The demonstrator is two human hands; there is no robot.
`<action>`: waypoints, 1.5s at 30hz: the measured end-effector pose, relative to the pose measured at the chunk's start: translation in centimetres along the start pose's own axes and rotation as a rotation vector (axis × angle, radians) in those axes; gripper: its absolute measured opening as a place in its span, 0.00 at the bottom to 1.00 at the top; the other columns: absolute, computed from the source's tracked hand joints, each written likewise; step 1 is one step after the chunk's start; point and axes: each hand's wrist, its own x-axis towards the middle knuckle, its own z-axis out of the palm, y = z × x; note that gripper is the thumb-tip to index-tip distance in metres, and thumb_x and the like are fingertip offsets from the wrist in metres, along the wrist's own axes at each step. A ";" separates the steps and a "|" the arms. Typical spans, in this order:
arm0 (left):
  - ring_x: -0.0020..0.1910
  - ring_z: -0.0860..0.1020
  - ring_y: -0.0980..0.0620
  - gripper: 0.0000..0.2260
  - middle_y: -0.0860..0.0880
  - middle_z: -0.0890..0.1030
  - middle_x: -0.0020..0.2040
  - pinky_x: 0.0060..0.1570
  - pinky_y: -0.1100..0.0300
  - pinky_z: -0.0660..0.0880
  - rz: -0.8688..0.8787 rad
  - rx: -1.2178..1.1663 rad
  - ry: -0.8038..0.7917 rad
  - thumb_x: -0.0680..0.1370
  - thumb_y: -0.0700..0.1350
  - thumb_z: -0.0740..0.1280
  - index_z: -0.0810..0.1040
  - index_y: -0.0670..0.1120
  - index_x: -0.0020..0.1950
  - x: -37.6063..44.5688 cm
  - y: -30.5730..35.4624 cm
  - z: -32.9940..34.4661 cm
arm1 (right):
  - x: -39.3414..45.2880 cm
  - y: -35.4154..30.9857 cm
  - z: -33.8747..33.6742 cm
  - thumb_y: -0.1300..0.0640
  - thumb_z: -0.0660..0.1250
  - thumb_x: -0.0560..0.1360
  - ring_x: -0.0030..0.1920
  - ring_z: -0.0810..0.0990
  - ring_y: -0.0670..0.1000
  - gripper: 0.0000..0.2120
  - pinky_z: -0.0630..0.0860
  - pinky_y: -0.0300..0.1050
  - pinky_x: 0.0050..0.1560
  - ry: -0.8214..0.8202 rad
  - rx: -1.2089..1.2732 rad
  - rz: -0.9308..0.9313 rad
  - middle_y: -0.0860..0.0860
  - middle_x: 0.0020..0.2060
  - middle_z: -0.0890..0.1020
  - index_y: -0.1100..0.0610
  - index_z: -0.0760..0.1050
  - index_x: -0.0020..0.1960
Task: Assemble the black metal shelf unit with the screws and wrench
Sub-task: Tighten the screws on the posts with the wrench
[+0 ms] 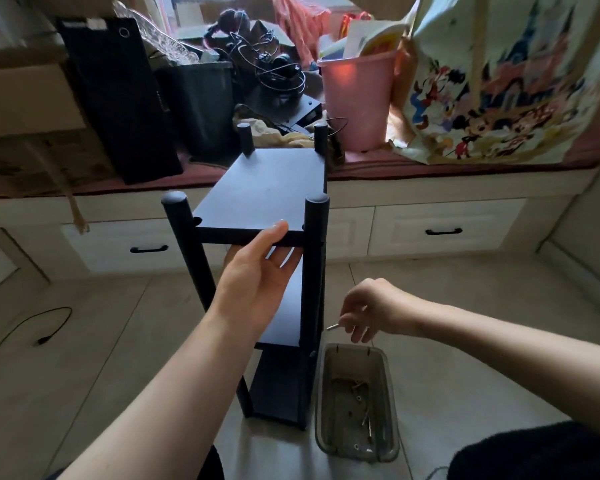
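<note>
The left hand point(257, 275) reaches forward and grasps the front edge of the top shelf panel point(264, 188), thumb lying on the upper surface and fingers curled underneath. The right hand point(368, 308) hovers low to the right, pinching a small silver screw point(332, 327) between thumb and fingertips, the remaining fingers hanging loosely curled.

Directly below the right hand sits a clear plastic tub point(355, 400) on the tiled floor point(465, 341), holding a scatter of more screws and small metal parts; the wrench cannot be picked out among them.

The black metal shelf unit point(274, 271) stands upright on the floor just left of the tub, between the two arms. Four round black posts rise above the top panel, and lower panels show beneath it. Small holes mark the near right post point(314, 265) where screws would go.

Behind the unit runs a window seat with white drawers point(444, 230), crowded with a pink bucket point(357, 98), a cartoon-printed bag point(499, 91), dark boxes and tangled cables. A black cord point(25, 327) lies on the floor at left.

The likely next step is seating the screw in the near right post. Risks: the light pinch could let the screw drop and roll away across the tiles; the top panel could sag or shift if the left hand loosens, misaligning the hole; pushing sideways could tip the tall, narrow unit.
</note>
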 end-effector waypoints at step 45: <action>0.51 0.83 0.49 0.03 0.49 0.82 0.42 0.59 0.54 0.79 0.033 0.091 0.009 0.71 0.44 0.72 0.80 0.46 0.43 0.1 -0.4 -0.5 | -4.8 -6.6 -1.5 0.63 0.75 0.70 0.35 0.86 0.47 0.05 0.79 0.34 0.42 0.627 0.323 -0.565 0.49 0.36 0.85 0.59 0.83 0.45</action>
